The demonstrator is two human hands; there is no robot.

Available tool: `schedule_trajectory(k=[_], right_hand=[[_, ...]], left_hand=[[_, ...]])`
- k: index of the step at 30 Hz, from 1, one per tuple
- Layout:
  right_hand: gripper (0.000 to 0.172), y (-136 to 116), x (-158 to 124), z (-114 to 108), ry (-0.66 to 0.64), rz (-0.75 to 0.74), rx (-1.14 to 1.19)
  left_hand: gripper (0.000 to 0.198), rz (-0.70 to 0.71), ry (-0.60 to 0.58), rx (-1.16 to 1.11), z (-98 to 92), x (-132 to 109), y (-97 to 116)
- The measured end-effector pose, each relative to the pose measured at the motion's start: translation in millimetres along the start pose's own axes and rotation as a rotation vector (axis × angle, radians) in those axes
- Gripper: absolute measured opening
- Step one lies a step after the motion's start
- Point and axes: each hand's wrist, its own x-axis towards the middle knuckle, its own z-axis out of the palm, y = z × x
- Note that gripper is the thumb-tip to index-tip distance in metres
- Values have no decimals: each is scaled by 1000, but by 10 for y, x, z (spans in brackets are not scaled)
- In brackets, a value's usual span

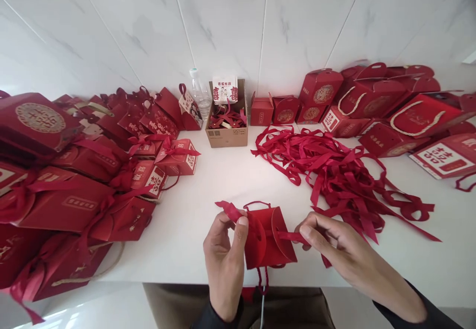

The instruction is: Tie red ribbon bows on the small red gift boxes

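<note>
A small red gift box [271, 254] with rounded closing flaps and dark red cord handles sits at the table's front edge, between my hands. A red ribbon [290, 236] passes through the flaps of the box. My left hand [227, 252] pinches one ribbon end between thumb and fingers, at the box's left side. On the other side, my right hand [327, 239] grips the opposite end, which stretches out from the right flap. Beyond my right hand lies a loose heap of red ribbons [334, 170].
Finished-looking red boxes with bows [78, 197] are stacked at the left. Against the wall stand a clear bottle [201, 93] and a cardboard box [227, 139] holding small red items. More red boxes [372, 96] without bows fill the back right of the white table [186, 249].
</note>
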Motion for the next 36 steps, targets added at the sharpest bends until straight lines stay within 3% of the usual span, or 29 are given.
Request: schedule_trajectory(k=[6,14,18,20,23,27,31,34,36], right_hand=[[54,-47,108,-44,-118,-28,37],[43,-370,180,-228,-346,-33,270],[37,-485,222,-302,-404,-92,197],[32,-582,231,-324,-371,-123,122],[29,-763,222,-351,-358,-164,73],[41,-880,264,-350,-296,-343,73],[45,-718,433,-259,-102,-420,-13],[50,-560,535,-189,-225,-462,-214],[44,-519,555,-174,-233,-496,-287]], left_hand=[[24,86,-134,27,17,54,203],[20,76,-487,229,2,146,397],[10,220,-632,476,52,174,453],[9,257,-652,569,82,200,457],[26,233,-653,638,110,254,416],[41,138,-656,526,103,316,344],[52,-16,-651,373,57,370,346],[54,-83,-656,333,16,403,389],[55,-94,-654,316,-3,414,419]])
